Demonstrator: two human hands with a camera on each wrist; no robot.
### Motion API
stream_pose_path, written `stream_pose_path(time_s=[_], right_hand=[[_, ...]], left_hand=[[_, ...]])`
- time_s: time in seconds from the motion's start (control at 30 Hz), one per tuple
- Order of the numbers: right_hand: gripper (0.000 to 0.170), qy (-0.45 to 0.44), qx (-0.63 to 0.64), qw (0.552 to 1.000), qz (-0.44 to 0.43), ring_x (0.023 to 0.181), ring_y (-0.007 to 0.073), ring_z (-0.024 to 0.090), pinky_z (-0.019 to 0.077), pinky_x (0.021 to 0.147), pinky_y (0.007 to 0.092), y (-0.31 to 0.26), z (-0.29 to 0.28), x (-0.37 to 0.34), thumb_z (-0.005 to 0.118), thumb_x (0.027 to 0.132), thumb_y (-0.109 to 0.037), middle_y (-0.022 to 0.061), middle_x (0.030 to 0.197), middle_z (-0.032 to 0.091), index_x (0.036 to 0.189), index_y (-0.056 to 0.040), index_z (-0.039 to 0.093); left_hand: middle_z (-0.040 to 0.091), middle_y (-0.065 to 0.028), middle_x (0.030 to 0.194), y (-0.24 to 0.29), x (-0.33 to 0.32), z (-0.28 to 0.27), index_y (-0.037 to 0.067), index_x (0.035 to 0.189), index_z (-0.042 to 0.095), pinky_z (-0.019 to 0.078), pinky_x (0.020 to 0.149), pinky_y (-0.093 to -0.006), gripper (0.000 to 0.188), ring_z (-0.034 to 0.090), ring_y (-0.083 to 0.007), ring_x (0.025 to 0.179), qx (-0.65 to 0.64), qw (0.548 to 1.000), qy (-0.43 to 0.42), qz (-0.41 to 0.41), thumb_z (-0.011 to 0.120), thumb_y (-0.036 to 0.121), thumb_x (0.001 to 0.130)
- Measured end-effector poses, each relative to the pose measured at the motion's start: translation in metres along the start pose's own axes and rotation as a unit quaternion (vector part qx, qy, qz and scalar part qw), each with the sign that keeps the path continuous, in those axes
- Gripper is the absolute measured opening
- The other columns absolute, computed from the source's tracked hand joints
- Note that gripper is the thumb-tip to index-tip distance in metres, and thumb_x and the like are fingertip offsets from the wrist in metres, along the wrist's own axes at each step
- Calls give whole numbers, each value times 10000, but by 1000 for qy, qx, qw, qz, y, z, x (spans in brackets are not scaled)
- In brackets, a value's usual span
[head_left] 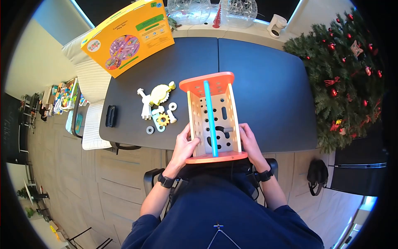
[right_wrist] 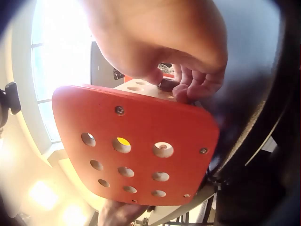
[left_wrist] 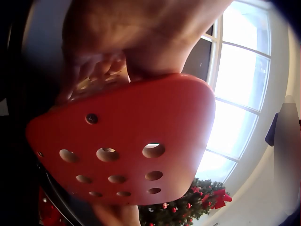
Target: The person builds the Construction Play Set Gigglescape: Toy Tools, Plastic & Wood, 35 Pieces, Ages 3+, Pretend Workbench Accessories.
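Observation:
A wooden toolbox (head_left: 195,124) with red end panels and a blue rod (head_left: 210,112) stands at the table's front edge, its open side up. My left hand (head_left: 185,146) grips its left side panel, fingers along the outer face. Threaded grey bolt (head_left: 227,130) sticks through the right panel into the box. On that panel's outer side, my right hand (head_left: 250,143) pinches the bolt's dark head (right_wrist: 167,84) with curled fingers. The near red end panel (left_wrist: 127,136) fills much of both wrist views, and hides part of the left fingers in the left wrist view.
Toy pieces lie left of the box: a yellow-green round piece (head_left: 159,94), a yellow gear (head_left: 163,120), a grey nut (head_left: 150,130) and several others. A black object (head_left: 111,116) lies by the table's left edge. An orange carton (head_left: 128,37) stands at the back left.

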State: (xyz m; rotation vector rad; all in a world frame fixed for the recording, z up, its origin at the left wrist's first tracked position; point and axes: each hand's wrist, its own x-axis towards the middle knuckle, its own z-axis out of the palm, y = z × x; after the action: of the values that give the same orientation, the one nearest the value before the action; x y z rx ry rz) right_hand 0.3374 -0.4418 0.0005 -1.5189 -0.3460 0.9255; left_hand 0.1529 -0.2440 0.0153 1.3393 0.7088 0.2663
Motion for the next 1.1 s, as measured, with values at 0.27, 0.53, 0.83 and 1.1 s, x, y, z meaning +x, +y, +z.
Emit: stream_pose_path(time_s=[0.27,0.53,0.83,1.1], right_hand=[[275,-1,-20,998,52,860,71,573,505,771,272,12,-1,4,471,1159,-300,5,982,630,1210,-60,594],[212,-43,-22,999,23,773,88,644,543,681,270,26,-9,7,486,1157,-204,22,907,663,1200,-24,591],[208,-61,-14,998,9,779,76,670,535,654,242,30,-13,9,506,1164,-214,27,964,713,1197,-33,602],[228,-29,-39,998,-29,816,74,655,543,646,242,35,-8,8,484,1178,-227,26,970,688,1198,-31,599]], left_hand=[[647,-188,1497,13,3,1,51,1678,383,580,999,-354,766,710,-183,1165,37,999,-12,3,614,-19,951],[697,-105,1419,30,-3,-52,65,1511,585,578,925,-346,443,734,-187,1077,108,994,9,-21,619,257,1113],[620,-172,1304,30,-13,-134,111,1400,575,568,951,-541,512,698,-446,1125,550,806,207,-64,779,276,960],[687,-178,1189,22,-2,-129,74,1276,634,566,928,-526,365,712,-418,1104,551,809,199,-39,751,257,982]])
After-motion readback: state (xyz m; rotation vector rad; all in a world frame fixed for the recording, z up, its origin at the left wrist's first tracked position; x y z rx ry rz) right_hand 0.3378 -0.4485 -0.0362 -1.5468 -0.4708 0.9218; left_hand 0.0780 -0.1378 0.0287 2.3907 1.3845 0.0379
